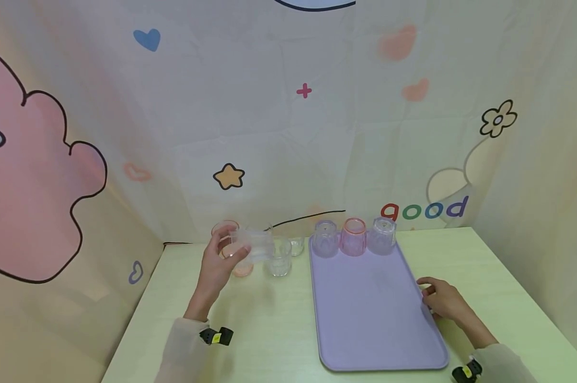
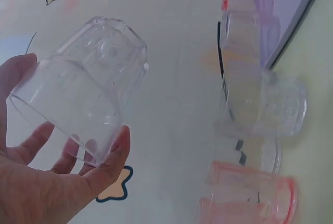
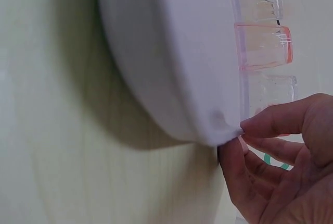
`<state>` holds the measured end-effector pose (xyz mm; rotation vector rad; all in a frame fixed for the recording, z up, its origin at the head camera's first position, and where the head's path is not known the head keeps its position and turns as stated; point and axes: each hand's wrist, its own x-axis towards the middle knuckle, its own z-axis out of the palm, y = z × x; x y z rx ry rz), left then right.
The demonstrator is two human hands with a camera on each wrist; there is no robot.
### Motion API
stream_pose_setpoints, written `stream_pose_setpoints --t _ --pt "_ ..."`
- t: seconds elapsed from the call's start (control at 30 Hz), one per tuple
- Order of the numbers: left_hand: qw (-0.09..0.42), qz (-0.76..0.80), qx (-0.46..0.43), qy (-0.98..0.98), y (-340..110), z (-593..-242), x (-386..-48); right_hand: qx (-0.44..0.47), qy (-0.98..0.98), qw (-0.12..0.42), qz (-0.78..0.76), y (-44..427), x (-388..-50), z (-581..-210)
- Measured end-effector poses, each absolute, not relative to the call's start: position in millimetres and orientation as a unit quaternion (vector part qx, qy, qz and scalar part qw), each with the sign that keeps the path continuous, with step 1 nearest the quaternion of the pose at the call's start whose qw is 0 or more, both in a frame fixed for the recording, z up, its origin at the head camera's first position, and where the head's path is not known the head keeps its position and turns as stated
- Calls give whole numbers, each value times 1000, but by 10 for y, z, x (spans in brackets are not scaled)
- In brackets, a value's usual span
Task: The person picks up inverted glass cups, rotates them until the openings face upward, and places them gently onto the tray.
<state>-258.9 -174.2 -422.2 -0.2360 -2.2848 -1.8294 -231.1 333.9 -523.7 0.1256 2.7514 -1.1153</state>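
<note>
My left hand (image 1: pixel 220 259) holds a clear plastic cup (image 1: pixel 255 244) in the air, tipped on its side, with thumb and fingers round its rim. In the left wrist view the faceted base of this cup (image 2: pixel 99 73) points up and away from the palm. At the right, my right hand (image 1: pixel 444 299) pinches the edge of the lilac tray (image 1: pixel 374 314) between thumb and fingers, also seen in the right wrist view. Three cups stand upside down in a row along the tray's far end: a clear cup (image 1: pixel 326 239), a pink-rimmed cup (image 1: pixel 353 238) and another clear cup (image 1: pixel 382 236).
Left of the tray, on the pale table (image 1: pixel 264 330), stand more cups, among them a clear cup (image 1: pixel 280 260) and a pink-tinted cup (image 1: pixel 242 268) partly behind my left hand. A printed cloth (image 1: pixel 250 106) hangs behind the table's back edge.
</note>
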Motion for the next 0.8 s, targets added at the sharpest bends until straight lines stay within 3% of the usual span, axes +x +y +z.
stream_pose_setpoints --t 0.2,0.8 --pt "75 -627 -81 -771 -1589 -4271 -2573 40 925 80 -369 3338 -2320 -5236" --pt "62 -672 -117 -728 -1156 -4338 -2504 41 926 76 -367 3319 -2299 -5218"
